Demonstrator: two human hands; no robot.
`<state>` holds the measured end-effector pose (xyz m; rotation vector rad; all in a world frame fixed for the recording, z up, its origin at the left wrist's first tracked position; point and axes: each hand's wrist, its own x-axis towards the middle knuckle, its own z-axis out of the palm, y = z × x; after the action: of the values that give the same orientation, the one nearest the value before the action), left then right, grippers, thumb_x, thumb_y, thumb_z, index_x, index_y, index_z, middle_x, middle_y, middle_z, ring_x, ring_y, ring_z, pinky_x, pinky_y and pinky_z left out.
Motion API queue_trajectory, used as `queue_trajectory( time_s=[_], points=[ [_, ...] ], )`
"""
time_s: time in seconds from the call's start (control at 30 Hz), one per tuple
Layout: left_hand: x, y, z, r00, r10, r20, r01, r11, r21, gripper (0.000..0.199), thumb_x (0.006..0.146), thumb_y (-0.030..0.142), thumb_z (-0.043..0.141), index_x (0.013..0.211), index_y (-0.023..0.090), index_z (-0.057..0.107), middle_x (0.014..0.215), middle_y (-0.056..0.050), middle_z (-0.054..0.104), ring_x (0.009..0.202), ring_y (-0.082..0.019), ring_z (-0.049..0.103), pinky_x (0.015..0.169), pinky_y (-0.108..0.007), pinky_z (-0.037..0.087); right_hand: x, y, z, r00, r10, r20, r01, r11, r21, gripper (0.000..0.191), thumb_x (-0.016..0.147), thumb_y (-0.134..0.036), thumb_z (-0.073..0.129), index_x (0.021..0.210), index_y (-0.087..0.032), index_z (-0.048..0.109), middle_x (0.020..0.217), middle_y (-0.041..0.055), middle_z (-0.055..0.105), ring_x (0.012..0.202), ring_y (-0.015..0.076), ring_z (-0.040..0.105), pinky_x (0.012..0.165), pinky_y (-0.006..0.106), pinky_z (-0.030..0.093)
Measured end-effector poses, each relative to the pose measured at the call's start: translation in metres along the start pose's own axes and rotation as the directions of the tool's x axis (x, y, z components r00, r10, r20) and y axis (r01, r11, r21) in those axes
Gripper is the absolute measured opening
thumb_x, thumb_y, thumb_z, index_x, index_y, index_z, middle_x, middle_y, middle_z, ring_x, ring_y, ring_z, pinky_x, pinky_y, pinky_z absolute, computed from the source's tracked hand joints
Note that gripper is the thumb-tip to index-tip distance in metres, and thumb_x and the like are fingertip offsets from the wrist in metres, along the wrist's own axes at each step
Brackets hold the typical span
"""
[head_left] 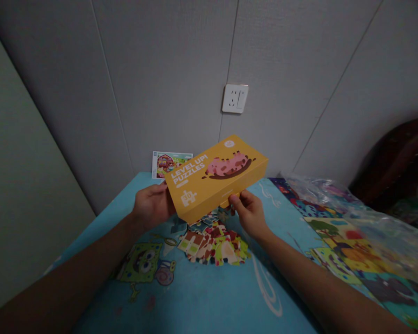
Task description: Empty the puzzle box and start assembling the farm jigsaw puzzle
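Puzzle box (216,178) partly hides the left hand (154,204) and picture card (165,163).

Blue tabletop (209,301), cartoon-printed | centre: loose puzzle pieces (216,246) lie heaped | far edge, left of centre: farm-scene picture card (159,160) | right: colourful picture sheets (355,253), clear plastic wrapping (390,227) partly over them

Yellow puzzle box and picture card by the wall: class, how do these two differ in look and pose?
The yellow puzzle box is tilted in the left hand and right hand; the picture card stands near the wall.
The box is mostly yellow with a pink pig; the card shows a multicoloured scene with a red barn.
The box is thick; the card looks thin.
Both bear printed pictures.
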<state>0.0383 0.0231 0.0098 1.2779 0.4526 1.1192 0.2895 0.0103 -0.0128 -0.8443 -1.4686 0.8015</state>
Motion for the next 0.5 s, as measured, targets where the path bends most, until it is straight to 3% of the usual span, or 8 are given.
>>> queue_trajectory(
  time_s=[0.13,0.23,0.37,0.5],
  points=[
    [0.003,-0.003,0.008,0.993,-0.011,-0.121,-0.001,0.995,-0.099,0.046,0.083,0.036,0.054,0.127,0.022,0.049,0.117,-0.01,0.065,0.113,-0.031,0.06,0.083,-0.046,0.057,0.001,0.001,0.001,0.998,0.06,-0.012,-0.06,0.994,-0.089,0.045,0.082,-0.055,0.06,0.061,-0.016,0.052,0.051,-0.0027,0.05,0.044,0.008,0.044,0.041,0.02,0.035],
    [0.004,-0.009,0.014,0.973,0.044,-0.229,-0.075,0.989,-0.128,0.053,0.076,0.027,0.067,0.126,0.024,0.047,0.121,-0.008,0.063,0.114,-0.03,0.058,0.089,-0.046,0.055,0.005,0.002,0.003,0.981,0.187,-0.041,-0.189,0.981,-0.044,0.04,0.078,-0.056,0.063,0.074,-0.016,0.058,0.061,-0.0011,0.056,0.045,0.0097,0.049,0.038,0.021,0.04],
    [0.003,-0.021,0.021,0.931,0.155,-0.33,-0.16,0.987,0.01,0.061,0.069,0.022,0.076,0.122,0.024,0.045,0.117,-0.007,0.061,0.111,-0.028,0.06,0.091,-0.047,0.054,0.008,0.001,0.002,0.962,0.259,0.087,-0.272,0.927,0.259,0.047,0.069,-0.046,0.074,0.106,-0.02,0.06,0.081,0.0013,0.064,0.064,0.0151,0.059,0.047,0.026,0.051],
    [0.003,-0.031,0.022,0.923,0.285,-0.259,-0.253,0.956,0.151,0.068,0.067,0.022,0.079,0.125,0.026,0.043,0.12,-0.006,0.058,0.112,-0.024,0.057,0.095,-0.042,0.052,0.007,-0.001,0.0,0.949,0.223,0.224,-0.307,0.814,0.494,0.048,0.065,-0.036,0.077,0.109,-0.023,0.06,0.09,0.002,0.067,0.081,0.0179,0.063,0.069,0.031,0.056]
  ],
)
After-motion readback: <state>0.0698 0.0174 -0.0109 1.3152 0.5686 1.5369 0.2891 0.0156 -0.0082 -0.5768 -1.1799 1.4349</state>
